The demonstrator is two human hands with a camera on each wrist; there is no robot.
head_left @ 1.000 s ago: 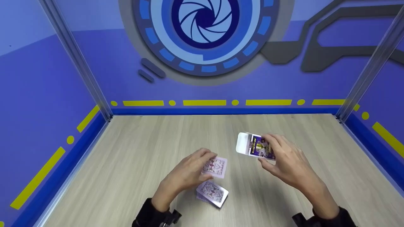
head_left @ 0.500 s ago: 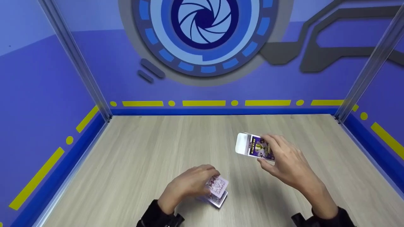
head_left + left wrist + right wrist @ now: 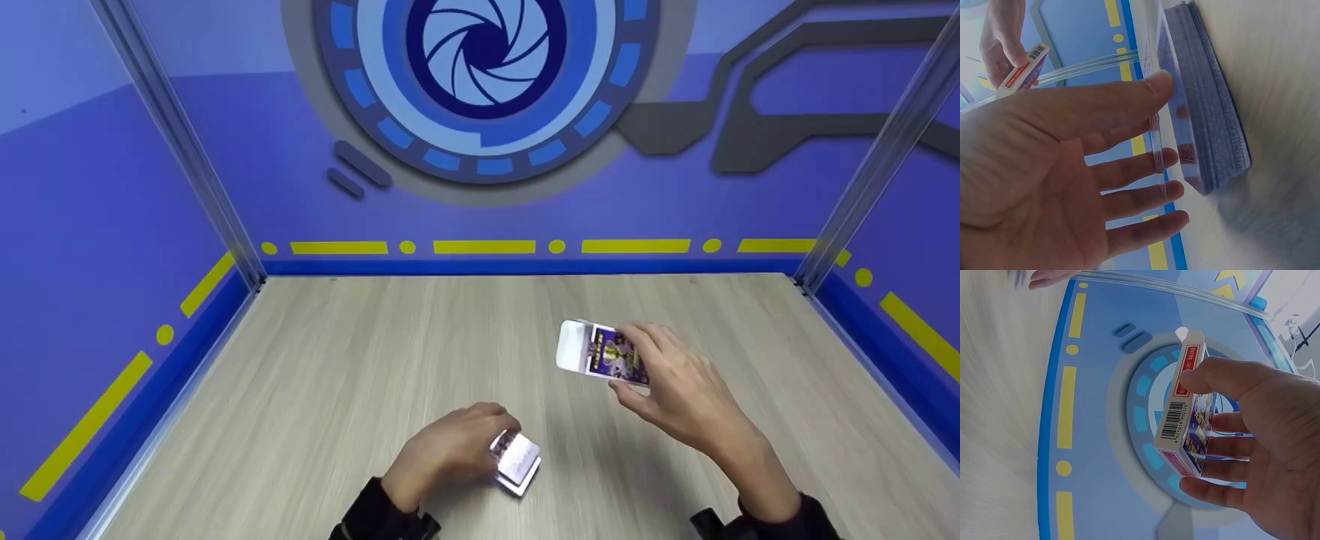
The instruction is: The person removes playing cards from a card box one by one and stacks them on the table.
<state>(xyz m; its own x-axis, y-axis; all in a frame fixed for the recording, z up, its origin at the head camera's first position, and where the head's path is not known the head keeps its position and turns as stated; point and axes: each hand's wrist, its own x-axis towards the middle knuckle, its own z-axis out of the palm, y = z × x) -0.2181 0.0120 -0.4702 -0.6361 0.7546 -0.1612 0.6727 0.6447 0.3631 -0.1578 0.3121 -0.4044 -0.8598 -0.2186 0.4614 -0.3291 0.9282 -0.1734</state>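
Observation:
My left hand (image 3: 457, 446) pinches a thin playing card (image 3: 519, 456) by its edges, close over a deck of cards (image 3: 517, 486). In the left wrist view the card (image 3: 1158, 160) runs between thumb and fingertips, edge-on, beside the thick stack (image 3: 1207, 112). To the right and farther back, my right hand (image 3: 679, 386) holds a card box (image 3: 616, 352) above the table, its white flap open toward the left. The right wrist view shows the box (image 3: 1176, 422) between thumb and fingers, with a barcode on its narrow side.
The wood-grain table (image 3: 360, 352) is bounded by a blue-purple back wall (image 3: 480, 217) and side walls, with metal posts (image 3: 855, 187) at the corners.
My left hand has moved down and toward me, bringing its card from beyond the deck to over it. The right hand stays almost in place with the card box.

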